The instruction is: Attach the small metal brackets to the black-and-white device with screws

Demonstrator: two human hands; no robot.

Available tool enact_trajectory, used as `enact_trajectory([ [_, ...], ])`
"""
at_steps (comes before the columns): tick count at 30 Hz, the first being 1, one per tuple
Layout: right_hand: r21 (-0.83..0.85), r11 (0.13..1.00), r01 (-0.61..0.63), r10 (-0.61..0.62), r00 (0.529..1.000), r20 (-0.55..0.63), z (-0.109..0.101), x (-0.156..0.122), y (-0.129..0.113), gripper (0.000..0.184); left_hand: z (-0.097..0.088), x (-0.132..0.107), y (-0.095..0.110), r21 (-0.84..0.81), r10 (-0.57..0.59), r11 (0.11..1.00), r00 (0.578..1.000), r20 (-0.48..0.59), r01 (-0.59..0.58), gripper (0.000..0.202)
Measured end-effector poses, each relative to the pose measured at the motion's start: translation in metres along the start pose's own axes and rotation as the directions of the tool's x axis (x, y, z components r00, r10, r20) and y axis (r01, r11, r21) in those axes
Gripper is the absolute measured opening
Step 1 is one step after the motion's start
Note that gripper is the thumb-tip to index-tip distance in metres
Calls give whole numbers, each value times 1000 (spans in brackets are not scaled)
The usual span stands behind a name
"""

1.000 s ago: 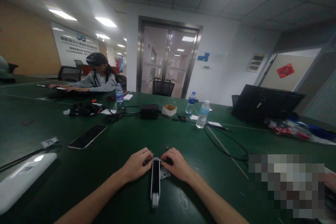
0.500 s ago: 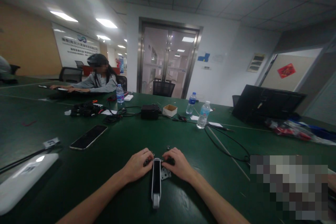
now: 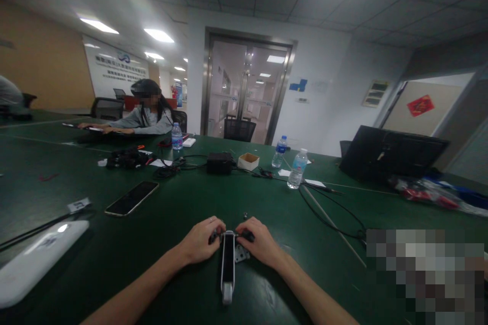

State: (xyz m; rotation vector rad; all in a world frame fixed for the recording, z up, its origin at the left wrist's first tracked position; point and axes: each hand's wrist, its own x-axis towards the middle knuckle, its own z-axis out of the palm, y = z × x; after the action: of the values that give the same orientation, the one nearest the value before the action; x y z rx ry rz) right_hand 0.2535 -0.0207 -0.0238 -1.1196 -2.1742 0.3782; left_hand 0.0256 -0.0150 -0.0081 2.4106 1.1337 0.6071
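**benchrat:** so where's the thing everyone's looking at?

**solder_sam:** Dead centre, close to the near edge of the green table (image 3: 114, 249). It's a long slim device (image 3: 227, 266), white shell with a black face, lying flat and pointing away from the wearer. Its far end sits right between the two hands.

**benchrat:** and the hands?

**solder_sam:** Both curled in tight, nothing spread. The left hand (image 3: 200, 240) pinches a small dark bit (image 3: 213, 237) against that far end. The right hand (image 3: 259, 242) does the same with another dark piece (image 3: 247, 236). Too small to say what they are. My guess is the wrists rest on the table to keep the fingertips steady.

**benchrat:** anything tucked in close?

**solder_sam:** A little perforated metal plate (image 3: 241, 254) lies touching the device's right side, partly under the right hand. A tiny screw (image 3: 245, 214) lies just beyond the fingers, probably parked within easy reach.

**benchrat:** further out?

**solder_sam:** A phone (image 3: 131, 198) face up to the left and a white gadget (image 3: 36, 259) near the left edge. A black cable (image 3: 328, 216) trails off right. Water bottles (image 3: 297, 168), a small cardboard box (image 3: 248, 161) and a black box (image 3: 220, 162) sit mid-table. A co-worker (image 3: 147, 119) sits well apart at the far left.
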Motion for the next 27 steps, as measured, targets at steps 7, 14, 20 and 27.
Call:
enact_trajectory([
  [7,6,1000,-10,10,1000,11,-1,0,-2,15,-1,0,1,0,-13,1000,1000,2,13,20],
  [14,-24,1000,8,-8,1000,15,-1,-1,0,17,1,1,-3,-4,-3,1000,1000,-20,3,20],
  [20,-184,981,56,-45,997,60,-22,-2,1,23,-6,0,1,13,-33,999,999,-13,33,22],
  [27,-376,927,20,14,996,89,-52,-3,9,20,-15,0,-2,25,-84,996,996,-11,84,20],
])
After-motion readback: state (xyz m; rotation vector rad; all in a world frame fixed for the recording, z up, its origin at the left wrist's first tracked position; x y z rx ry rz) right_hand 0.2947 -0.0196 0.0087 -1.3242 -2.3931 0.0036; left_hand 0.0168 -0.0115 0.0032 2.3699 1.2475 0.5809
